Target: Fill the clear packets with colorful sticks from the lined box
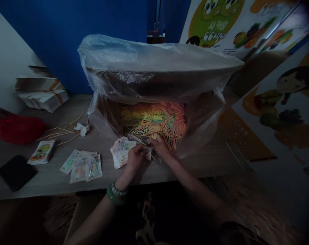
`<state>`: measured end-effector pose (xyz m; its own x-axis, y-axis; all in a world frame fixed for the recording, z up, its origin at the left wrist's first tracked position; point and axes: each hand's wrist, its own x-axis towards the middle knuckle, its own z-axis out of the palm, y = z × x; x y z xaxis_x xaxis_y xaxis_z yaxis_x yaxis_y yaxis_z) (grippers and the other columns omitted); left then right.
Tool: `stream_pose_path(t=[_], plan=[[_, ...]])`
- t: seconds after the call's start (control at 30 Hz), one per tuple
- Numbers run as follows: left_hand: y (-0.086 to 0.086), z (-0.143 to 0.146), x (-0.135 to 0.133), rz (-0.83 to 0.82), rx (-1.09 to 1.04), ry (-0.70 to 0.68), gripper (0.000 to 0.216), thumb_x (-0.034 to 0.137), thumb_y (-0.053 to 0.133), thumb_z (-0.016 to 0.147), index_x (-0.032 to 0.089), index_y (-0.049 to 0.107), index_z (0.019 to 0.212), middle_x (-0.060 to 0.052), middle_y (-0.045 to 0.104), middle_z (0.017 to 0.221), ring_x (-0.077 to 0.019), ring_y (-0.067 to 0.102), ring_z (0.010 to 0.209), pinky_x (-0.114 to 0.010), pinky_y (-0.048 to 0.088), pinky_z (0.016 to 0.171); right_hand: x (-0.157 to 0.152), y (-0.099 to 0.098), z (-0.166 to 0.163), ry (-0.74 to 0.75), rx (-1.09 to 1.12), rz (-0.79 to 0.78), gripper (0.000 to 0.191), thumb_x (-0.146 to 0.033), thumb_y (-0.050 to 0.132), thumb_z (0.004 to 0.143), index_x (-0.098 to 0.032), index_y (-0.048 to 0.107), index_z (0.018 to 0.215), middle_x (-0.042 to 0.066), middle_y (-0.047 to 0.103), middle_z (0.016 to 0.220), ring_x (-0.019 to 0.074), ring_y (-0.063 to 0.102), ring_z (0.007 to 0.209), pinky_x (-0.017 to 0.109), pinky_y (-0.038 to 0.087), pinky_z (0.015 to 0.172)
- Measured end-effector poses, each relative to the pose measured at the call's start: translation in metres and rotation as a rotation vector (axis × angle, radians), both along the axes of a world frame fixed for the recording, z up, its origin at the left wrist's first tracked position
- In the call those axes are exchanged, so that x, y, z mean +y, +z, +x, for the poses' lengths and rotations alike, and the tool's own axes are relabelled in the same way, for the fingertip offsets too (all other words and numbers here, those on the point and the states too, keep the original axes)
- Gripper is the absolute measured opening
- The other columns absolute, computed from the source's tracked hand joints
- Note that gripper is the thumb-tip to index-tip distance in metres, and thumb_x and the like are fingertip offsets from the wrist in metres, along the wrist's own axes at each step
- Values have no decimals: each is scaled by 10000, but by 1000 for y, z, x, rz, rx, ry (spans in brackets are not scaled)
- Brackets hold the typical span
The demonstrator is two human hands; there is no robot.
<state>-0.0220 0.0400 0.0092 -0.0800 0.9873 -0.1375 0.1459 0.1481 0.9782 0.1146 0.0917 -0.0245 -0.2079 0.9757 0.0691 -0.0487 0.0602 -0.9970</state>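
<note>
My left hand (137,157), with beaded and green bracelets on its wrist, pinches a small clear-and-white packet (148,154) at the front of an open box. Close beside it, my right hand (159,146) is closed at the packet's upper side, with a few yellowish sticks (154,136) at its fingertips. Behind both hands lies a heap of thin coloured sticks (156,117), yellow, green, orange and pink, inside the box. Clear plastic sheeting (159,58) lines the box and folds over its walls. A pile of printed packets (121,151) rests just left of my left hand.
Filled packets (85,165) lie farther left on the table (113,180). Around them are a small printed carton (42,152), a black flat object (16,173), a red bag (21,129), loose beige strips (59,132) and stacked cardboard (43,93). Printed cartons (279,112) stand at right.
</note>
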Motion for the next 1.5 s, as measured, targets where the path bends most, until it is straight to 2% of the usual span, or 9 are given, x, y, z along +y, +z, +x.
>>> stream_pose_path(t=[0.1, 0.3, 0.4, 0.6, 0.73, 0.87, 1.1, 1.27, 1.5], plan=[[5, -9, -2, 165, 119, 68, 110, 153, 567, 724, 176, 669, 691, 7, 649, 652, -140, 563, 638, -245, 439, 637, -4, 3, 3, 102, 10, -29, 202, -419, 564, 796, -225, 558, 849, -14, 571, 760, 165, 529, 741, 296, 423, 742], [4, -13, 6, 514, 326, -101, 195, 82, 587, 694, 184, 714, 800, -44, 718, 802, -179, 636, 767, -287, 495, 736, -14, 7, 0, 185, 5, 23, 175, -321, 608, 742, -229, 581, 889, -8, 607, 864, 182, 553, 851, 312, 443, 806], [8, -11, 11, 579, 293, -68, 170, 102, 582, 712, 189, 711, 781, -54, 720, 858, -185, 641, 825, -296, 498, 767, -11, 10, -3, 153, -7, 89, 221, -336, 632, 749, -235, 605, 945, 15, 642, 956, 208, 572, 950, 343, 444, 894], [26, -23, 5, 145, -175, 297, 107, 211, 707, 643, 182, 689, 745, -4, 705, 768, -165, 632, 721, -281, 510, 693, -6, -5, -3, 28, -72, 88, 165, -366, 560, 810, -240, 603, 907, 28, 638, 933, 215, 579, 936, 349, 446, 879], [27, -27, -8, -30, -431, 233, 314, 205, 793, 561, 182, 720, 865, -4, 733, 814, -156, 648, 695, -282, 530, 687, -9, -15, 0, 5, -150, 98, 137, -306, 544, 797, -242, 581, 913, 24, 623, 936, 213, 579, 939, 354, 445, 890], [19, -26, -15, -129, -442, 158, 313, 284, 829, 589, 163, 727, 859, -18, 725, 771, -150, 638, 659, -269, 515, 655, -12, -18, 0, -31, -190, 108, 344, -268, 586, 773, -252, 551, 1115, 22, 625, 962, 209, 593, 931, 352, 466, 884], [11, -23, -17, -117, -479, -17, 369, 480, 814, 648, 165, 700, 803, -8, 690, 721, -142, 606, 654, -258, 494, 662, -10, -21, 1, 15, -332, 183, 152, -281, 453, 835, -244, 572, 922, 31, 645, 907, 217, 590, 895, 359, 461, 851], [12, -26, -18, -166, -390, -3, 405, 492, 860, 557, 147, 688, 681, -1, 656, 633, -119, 552, 576, -243, 451, 584, -13, 6, 6, 2, -327, 199, 123, -318, 453, 876, -248, 553, 870, 22, 643, 850, 213, 593, 841, 357, 459, 823], [19, -20, -18, -125, -248, 13, 312, 426, 808, 588, 154, 658, 613, 12, 605, 582, -114, 500, 562, -238, 416, 561, -18, 59, 7, -83, 40, 115, 175, -418, 500, 937, -253, 496, 880, -14, 668, 733, 190, 642, 806, 350, 463, 848]])
